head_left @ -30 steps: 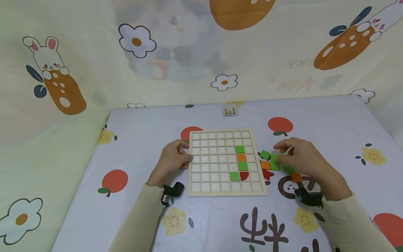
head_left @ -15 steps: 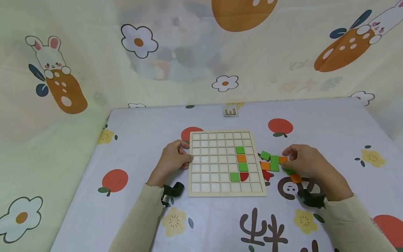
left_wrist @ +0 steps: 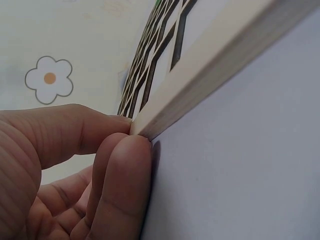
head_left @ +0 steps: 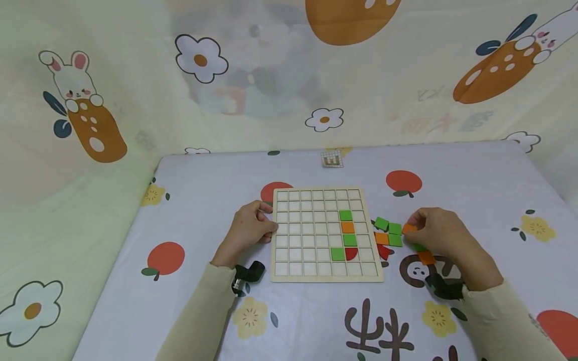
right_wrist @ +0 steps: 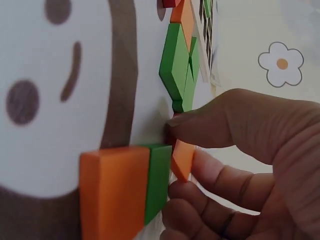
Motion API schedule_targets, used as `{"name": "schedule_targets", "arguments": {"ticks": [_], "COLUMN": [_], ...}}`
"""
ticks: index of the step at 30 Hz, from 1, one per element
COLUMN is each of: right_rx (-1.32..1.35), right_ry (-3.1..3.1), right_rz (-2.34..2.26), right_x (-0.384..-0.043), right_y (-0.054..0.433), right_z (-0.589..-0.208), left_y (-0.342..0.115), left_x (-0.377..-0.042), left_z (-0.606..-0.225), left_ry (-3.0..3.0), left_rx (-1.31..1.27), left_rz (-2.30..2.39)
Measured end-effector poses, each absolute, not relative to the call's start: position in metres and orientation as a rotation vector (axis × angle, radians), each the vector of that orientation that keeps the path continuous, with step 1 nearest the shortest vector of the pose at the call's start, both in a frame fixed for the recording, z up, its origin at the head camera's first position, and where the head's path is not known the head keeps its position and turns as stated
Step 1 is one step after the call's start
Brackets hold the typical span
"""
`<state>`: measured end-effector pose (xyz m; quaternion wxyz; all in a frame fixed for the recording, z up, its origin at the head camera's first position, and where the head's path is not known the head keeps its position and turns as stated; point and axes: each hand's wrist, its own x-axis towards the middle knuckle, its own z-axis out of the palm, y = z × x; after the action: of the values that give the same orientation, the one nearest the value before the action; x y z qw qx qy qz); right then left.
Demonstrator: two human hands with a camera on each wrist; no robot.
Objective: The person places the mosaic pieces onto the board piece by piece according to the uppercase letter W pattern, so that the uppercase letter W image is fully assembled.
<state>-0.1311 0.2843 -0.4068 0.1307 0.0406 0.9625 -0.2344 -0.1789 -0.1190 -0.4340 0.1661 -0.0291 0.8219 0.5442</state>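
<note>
A square wooden grid board (head_left: 327,279) lies on the table, with a few green and orange tiles and a red rounded tile in its cells. My left hand (head_left: 246,226) is at its left edge; in the left wrist view, the thumb and a finger (left_wrist: 122,175) pinch the rim. Right of the board, my right hand (head_left: 435,230) pinches an orange tile (head_left: 409,228), partly hidden by the fingers. Loose green tiles (head_left: 395,240) lie close by, beside another orange tile (head_left: 381,238). Below the right hand are an orange tile (head_left: 426,257) and a partly covered green one (right_wrist: 159,180).
A small card with a grid pattern (head_left: 331,159) lies behind the board. A red piece (head_left: 384,251) sits by the board's right edge. Printed cloth covers the table (head_left: 203,190) and the wall behind it.
My right hand has shifted slightly right, from beside the green tiles to the orange tile, which it has now pinched and turned a little. The left hand stays at the board's edge.
</note>
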Motion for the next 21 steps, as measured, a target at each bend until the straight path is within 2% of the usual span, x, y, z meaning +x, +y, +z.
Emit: {"name": "schedule_targets", "arguments": {"ticks": [9,21], "right_rx": [0.086,0.128], "right_ry": [2.835,2.711], "right_rz": [-0.847,-0.753], "right_x": [-0.129,-0.1235], "right_y": [0.2861,0.2872], "right_z": [-0.4121,-0.4072], "left_y": [-0.1183,-0.1183], "left_x": [-0.1796,-0.1793], "left_z": [-0.4345,-0.4348], "left_ry": [2.339,2.34], "left_rx": [-0.093,-0.09], "left_rz": [1.557,1.559]}}
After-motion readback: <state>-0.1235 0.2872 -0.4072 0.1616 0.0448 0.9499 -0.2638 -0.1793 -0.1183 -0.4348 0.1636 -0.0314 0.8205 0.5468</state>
